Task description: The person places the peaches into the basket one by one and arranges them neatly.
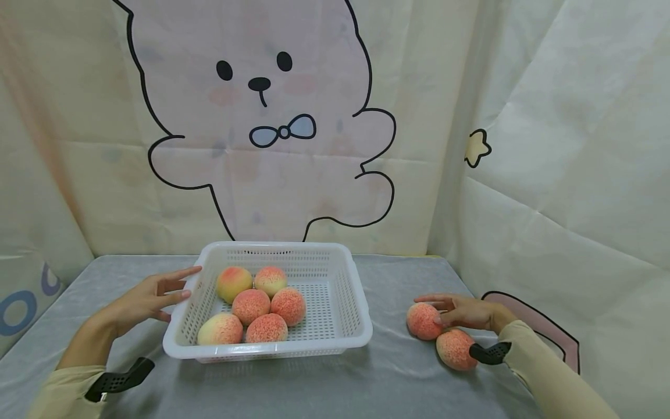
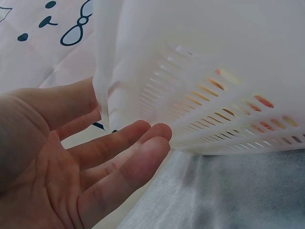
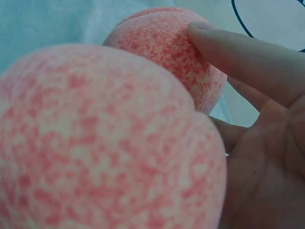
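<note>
A white plastic basket [image 1: 335, 326] with slotted walls stands on the table, holding several peaches [image 1: 251, 306]. At its left rim is my left hand [image 1: 149, 297], fingers loosely extended. The left wrist view shows one finger reaching behind the basket's rim [image 2: 102, 100], the others beside the outer wall. Over on the right, my right hand [image 1: 466, 312] holds a reddish peach [image 1: 423, 321], thumb on its near side and fingers at its far side. A second peach [image 1: 456, 350] lies below that hand, close to the wrist, and fills much of the right wrist view.
A grey cloth [image 1: 387, 372] covers the table. Pale curtains stand behind and at both sides, the back one [image 1: 282, 192] printed with a cartoon bear. Black straps [image 1: 489, 353] sit at the wrists.
</note>
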